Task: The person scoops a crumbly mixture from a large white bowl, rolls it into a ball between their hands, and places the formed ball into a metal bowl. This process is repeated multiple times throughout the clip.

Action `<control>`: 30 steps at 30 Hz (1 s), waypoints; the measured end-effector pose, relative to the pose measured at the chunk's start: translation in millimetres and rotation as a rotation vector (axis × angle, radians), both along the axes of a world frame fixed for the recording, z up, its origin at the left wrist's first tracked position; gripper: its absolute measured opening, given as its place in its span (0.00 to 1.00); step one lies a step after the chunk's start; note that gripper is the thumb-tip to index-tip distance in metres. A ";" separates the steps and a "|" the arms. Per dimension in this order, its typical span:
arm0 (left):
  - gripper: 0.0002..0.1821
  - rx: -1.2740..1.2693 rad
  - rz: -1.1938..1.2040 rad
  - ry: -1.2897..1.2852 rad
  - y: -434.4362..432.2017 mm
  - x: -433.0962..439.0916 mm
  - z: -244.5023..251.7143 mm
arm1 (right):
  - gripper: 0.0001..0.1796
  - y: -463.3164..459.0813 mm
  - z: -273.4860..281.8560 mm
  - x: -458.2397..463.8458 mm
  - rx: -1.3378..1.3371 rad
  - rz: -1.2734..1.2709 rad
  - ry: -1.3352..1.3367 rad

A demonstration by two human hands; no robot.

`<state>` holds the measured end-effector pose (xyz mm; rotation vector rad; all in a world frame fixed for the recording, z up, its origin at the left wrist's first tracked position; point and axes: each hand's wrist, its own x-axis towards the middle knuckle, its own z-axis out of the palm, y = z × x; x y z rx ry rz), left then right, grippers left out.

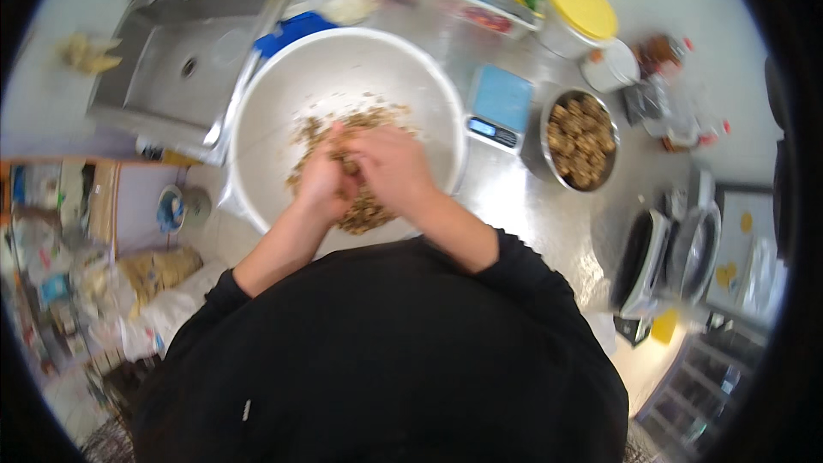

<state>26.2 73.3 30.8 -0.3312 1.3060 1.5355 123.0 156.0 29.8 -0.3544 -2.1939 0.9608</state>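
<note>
A large white bowl (257, 141) stands in front of me with a loose, brown, crumbly mixture (363, 215) spread over its bottom. Both hands are inside it, cupped towards each other. Between my left hand (321, 183) and my right hand (393, 164) is a small clump of the mixture (349, 166), pressed by both palms and partly hidden by the fingers. To the right, a steel bowl (546, 161) is filled with several rounded brown balls (580, 138). A kitchen scale (501, 99) with a blue top and a lit display sits between the two bowls.
At the left is a steel sink (183, 64). Behind the scale stand a tub with a yellow lid (585, 8), a white-lidded jar (611, 65) and bottles (662, 51). A blue cloth (296, 32) lies behind the white bowl. A black-and-white appliance (643, 257) is at the right.
</note>
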 end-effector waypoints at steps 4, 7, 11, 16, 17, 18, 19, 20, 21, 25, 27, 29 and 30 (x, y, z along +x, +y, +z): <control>0.17 0.220 0.030 0.019 -9.1 6.9 11.1 | 0.10 -7.6 7.2 -2.1 -0.303 -0.001 -0.017; 0.17 0.226 0.095 -0.020 -12.7 7.9 19.8 | 0.08 -13.2 9.9 -5.5 -0.781 -0.045 -0.015; 0.18 0.289 0.061 -0.139 -22.0 -3.9 21.0 | 0.10 -1.8 4.9 -9.9 -0.823 -0.039 0.113; 0.14 0.302 0.110 -0.234 -31.3 -7.7 3.2 | 0.12 11.5 -5.0 -9.6 -0.029 -0.066 -0.273; 0.14 0.314 0.115 -0.253 -30.9 -8.4 -0.4 | 0.12 9.6 -6.3 -8.2 -0.008 -0.099 -0.379; 0.14 0.272 0.161 -0.254 -30.3 -8.8 -3.6 | 0.09 6.4 -7.1 -5.5 0.017 -0.101 -0.268; 0.14 0.243 0.196 -0.262 -30.7 -8.7 -6.2 | 0.08 1.7 -8.3 -4.3 0.077 -0.112 -0.253; 0.14 0.236 0.213 -0.267 -29.3 -8.9 -8.4 | 0.08 -1.8 -9.1 -3.4 0.140 -0.132 -0.239; 0.13 0.192 0.223 -0.278 -29.0 -10.2 -10.0 | 0.08 -3.4 -9.8 -2.6 0.210 -0.162 -0.227; 0.16 0.163 0.200 -0.263 -31.8 -13.5 -11.4 | 0.08 -4.9 -11.2 -2.0 0.262 -0.220 -0.349; 0.18 0.175 0.178 -0.268 -34.1 -16.0 -8.7 | 0.07 -5.7 -8.9 2.2 0.226 -0.207 -0.246; 0.18 0.162 0.176 -0.263 -35.7 -16.2 -6.0 | 0.07 -9.3 -6.4 2.7 0.207 -0.164 -0.157; 0.19 0.165 0.154 -0.269 -35.8 -15.9 -5.3 | 0.07 -12.4 -6.0 0.9 0.211 -0.148 -0.089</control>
